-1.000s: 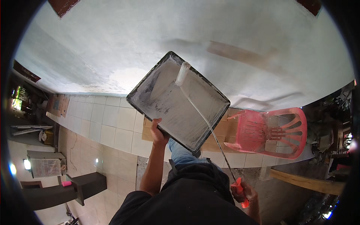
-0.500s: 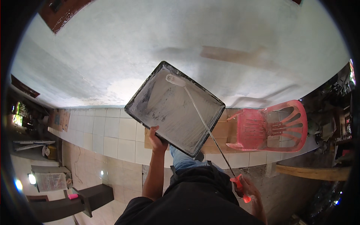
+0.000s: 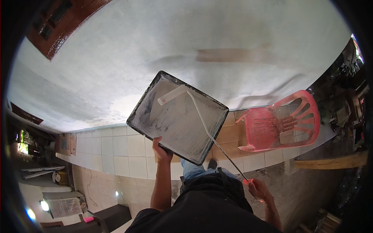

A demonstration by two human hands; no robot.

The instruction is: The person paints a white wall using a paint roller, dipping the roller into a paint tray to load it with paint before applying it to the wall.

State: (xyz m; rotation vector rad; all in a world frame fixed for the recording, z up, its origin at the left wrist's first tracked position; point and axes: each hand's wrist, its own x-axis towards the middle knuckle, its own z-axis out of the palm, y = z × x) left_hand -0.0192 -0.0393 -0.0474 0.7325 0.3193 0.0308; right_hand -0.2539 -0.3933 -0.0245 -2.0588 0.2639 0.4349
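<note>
Nearest me, my right hand is closed around the red handle of a paint roller. My left hand clamps the near left edge of a black paint tray, thumb over the rim, fingers hidden underneath. The tray sits cornerwise in front of me, blocking my view of the floor behind it. The roller's pale sleeve is over its far part; I can't tell whether they touch. Below the near corner I see my dark shoe. Farther on, brown sheeting covers some of the white tiles; a red plastic chair stands to the right, near the patchy pale wall. Up left is a red-brown frame.
</note>
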